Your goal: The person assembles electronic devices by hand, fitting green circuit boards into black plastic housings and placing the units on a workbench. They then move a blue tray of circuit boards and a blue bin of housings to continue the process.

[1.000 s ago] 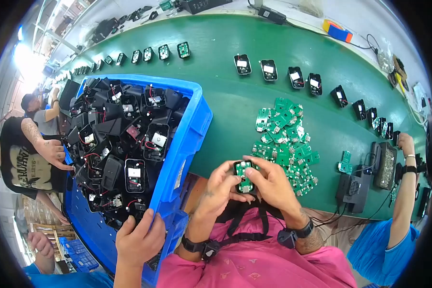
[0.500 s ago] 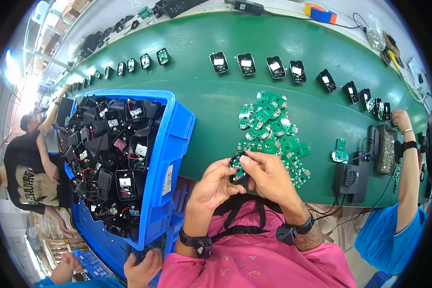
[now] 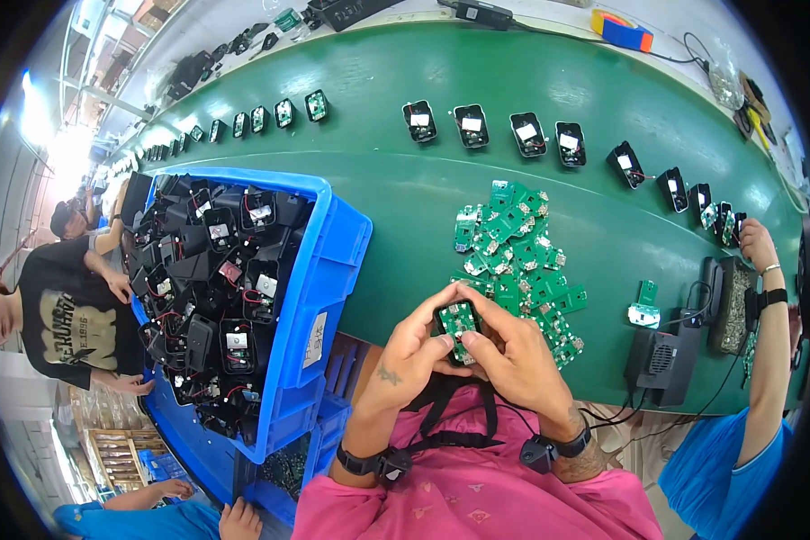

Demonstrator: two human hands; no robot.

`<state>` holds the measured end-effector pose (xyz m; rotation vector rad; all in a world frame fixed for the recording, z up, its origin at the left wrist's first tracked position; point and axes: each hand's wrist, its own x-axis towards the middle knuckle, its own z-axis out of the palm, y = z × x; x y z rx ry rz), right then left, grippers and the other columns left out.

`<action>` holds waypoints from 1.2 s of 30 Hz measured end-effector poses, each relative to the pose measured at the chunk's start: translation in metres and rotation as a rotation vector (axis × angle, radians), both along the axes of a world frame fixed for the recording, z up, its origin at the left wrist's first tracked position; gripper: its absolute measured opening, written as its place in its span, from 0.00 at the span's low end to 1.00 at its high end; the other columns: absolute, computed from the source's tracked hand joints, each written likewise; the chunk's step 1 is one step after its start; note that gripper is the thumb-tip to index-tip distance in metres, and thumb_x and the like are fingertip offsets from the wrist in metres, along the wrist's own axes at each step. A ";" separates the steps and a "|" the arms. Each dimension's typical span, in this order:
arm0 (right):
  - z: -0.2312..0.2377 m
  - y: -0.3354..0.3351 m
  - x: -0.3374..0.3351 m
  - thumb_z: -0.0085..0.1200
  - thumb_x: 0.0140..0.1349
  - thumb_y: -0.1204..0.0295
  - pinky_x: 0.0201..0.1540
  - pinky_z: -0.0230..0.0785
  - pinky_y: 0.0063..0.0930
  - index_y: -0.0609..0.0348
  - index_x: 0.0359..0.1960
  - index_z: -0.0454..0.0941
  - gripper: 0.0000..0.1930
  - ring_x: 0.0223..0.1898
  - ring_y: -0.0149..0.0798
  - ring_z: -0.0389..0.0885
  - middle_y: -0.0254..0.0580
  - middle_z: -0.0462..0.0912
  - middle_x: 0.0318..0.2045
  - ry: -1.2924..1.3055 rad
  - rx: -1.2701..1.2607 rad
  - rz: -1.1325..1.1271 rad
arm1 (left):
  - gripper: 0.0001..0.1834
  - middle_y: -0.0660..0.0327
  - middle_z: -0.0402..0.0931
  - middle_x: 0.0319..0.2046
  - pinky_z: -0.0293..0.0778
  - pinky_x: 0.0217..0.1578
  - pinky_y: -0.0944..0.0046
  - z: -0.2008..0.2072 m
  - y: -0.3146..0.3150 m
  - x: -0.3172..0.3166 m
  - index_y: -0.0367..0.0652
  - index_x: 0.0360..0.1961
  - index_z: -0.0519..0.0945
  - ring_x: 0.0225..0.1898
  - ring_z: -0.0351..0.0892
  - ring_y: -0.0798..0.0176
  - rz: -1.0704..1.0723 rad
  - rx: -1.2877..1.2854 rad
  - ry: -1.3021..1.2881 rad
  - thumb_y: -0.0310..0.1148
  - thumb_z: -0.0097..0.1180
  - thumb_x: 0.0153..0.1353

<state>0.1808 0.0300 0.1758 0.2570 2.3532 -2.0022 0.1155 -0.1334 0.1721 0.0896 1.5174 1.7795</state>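
Observation:
A small black plastic housing (image 3: 440, 317) with a green circuit board (image 3: 460, 322) set in it sits between my hands, close to my body at the table's near edge. My left hand (image 3: 416, 346) wraps its left side, thumb on the board. From the right, my right hand (image 3: 513, 351) closes around the housing with its thumb pressed on the board as well. Just beyond my fingers lies a heap of green circuit boards (image 3: 513, 238). The underside of the housing is hidden by my fingers.
A blue crate (image 3: 344, 243) full of black housings stands at left. Black housings (image 3: 471, 126) form a row along the green table (image 3: 396, 207). A black power box (image 3: 654, 355) with cables stands at right, near a co-worker's arm (image 3: 769, 315). Other people are at left.
The housing has turned so its board faces up, and both thumbs now press on it. My left fingers have closed around it. At left, a co-worker's hand has moved to the crate.

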 end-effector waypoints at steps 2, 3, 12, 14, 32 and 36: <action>-0.002 0.001 0.001 0.51 0.62 0.76 0.27 0.66 0.25 0.56 0.67 0.66 0.29 0.21 0.28 0.71 0.39 0.72 0.19 -0.013 -0.002 0.006 | 0.33 0.53 0.70 0.56 0.87 0.39 0.59 -0.001 0.002 -0.001 0.37 0.70 0.57 0.49 0.79 0.60 -0.008 -0.012 0.029 0.19 0.40 0.60; -0.003 0.001 0.001 0.51 0.62 0.76 0.27 0.67 0.26 0.56 0.67 0.66 0.29 0.21 0.28 0.72 0.40 0.72 0.20 -0.028 -0.002 0.006 | 0.33 0.53 0.70 0.57 0.87 0.39 0.60 -0.003 0.002 -0.001 0.36 0.70 0.57 0.50 0.79 0.60 -0.014 -0.009 0.034 0.18 0.40 0.60; -0.014 -0.005 -0.006 0.51 0.60 0.79 0.28 0.68 0.23 0.59 0.65 0.68 0.28 0.23 0.26 0.74 0.40 0.79 0.25 -0.001 0.098 -0.013 | 0.32 0.54 0.74 0.51 0.87 0.34 0.63 -0.009 0.005 -0.001 0.36 0.68 0.61 0.45 0.80 0.62 0.070 0.038 0.048 0.18 0.41 0.60; -0.020 -0.006 -0.010 0.51 0.63 0.77 0.27 0.68 0.22 0.61 0.65 0.67 0.27 0.22 0.26 0.75 0.40 0.80 0.25 -0.038 -0.017 -0.012 | 0.31 0.53 0.76 0.48 0.87 0.32 0.63 -0.014 0.001 -0.006 0.36 0.67 0.62 0.42 0.82 0.62 0.063 0.045 0.002 0.19 0.42 0.60; 0.046 -0.008 -0.046 0.68 0.48 0.69 0.56 0.68 0.42 0.58 0.65 0.65 0.39 0.54 0.57 0.73 0.53 0.72 0.53 0.326 0.512 0.498 | 0.29 0.50 0.74 0.57 0.65 0.60 0.63 -0.024 -0.030 -0.012 0.30 0.63 0.68 0.59 0.72 0.59 0.108 -0.178 0.630 0.22 0.49 0.57; 0.067 -0.018 -0.049 0.66 0.46 0.72 0.57 0.68 0.42 0.64 0.61 0.66 0.37 0.54 0.57 0.73 0.54 0.72 0.53 0.188 0.748 0.483 | 0.30 0.48 0.71 0.60 0.76 0.45 0.68 -0.028 -0.018 -0.015 0.33 0.65 0.66 0.50 0.78 0.67 0.136 -0.172 0.587 0.25 0.55 0.60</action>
